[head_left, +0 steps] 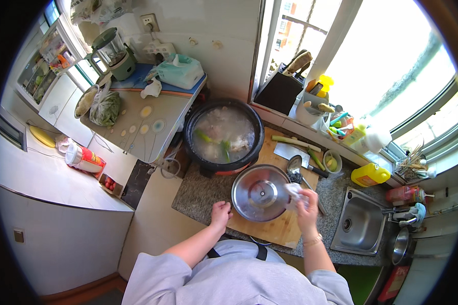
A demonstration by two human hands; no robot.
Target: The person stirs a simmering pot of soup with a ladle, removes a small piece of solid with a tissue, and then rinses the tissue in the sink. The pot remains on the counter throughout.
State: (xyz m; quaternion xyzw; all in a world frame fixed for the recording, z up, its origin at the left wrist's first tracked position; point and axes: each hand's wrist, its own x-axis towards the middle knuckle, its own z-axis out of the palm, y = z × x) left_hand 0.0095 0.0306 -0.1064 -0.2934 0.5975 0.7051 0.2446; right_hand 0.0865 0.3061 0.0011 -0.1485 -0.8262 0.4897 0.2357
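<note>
A whitish crumpled wad, perhaps tissue or plastic (295, 191), is gripped in my right hand (307, 207), above the right rim of a round stainless steel lid (262, 193). The lid lies at the front of a wooden cutting board (252, 231). Close to the lid's left edge is my left hand (221, 215), fingers curled; whether it touches the rim cannot be told. Beyond the lid, a black electric pot (224, 167) stands uncovered, with cloudy broth, pieces of food and green onion (225, 146) inside.
On the board lie a cleaver (288, 151), green onion stalks (295, 143) and a metal ladle (294, 164). A small bowl (332, 161), a yellow bottle (370, 175) and a steel sink (358, 221) are on the right. A knife block (278, 89) stands on the windowsill.
</note>
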